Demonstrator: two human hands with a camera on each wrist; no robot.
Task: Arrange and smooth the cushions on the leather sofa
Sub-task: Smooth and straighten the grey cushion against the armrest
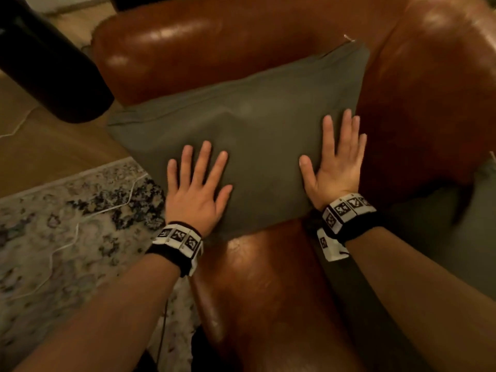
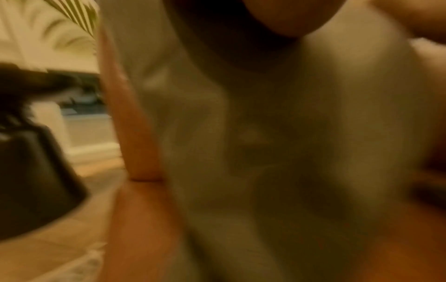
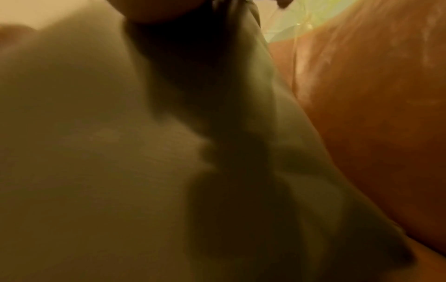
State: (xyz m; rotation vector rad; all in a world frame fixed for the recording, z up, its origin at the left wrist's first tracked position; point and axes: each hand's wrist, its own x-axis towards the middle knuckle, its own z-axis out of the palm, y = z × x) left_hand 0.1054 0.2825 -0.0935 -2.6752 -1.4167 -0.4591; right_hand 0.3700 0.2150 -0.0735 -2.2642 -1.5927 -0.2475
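Smoothing step: left hand [image 1: 197, 194] and right hand [image 1: 335, 167] lie flat, fingers spread, on the cushion [image 1: 241, 122], gripping nothing; next, probably sweep outward.

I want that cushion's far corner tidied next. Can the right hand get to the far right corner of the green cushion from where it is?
Probably yes. The right hand lies flat on the green cushion, and nothing sits between it and the far corner by the sofa back.
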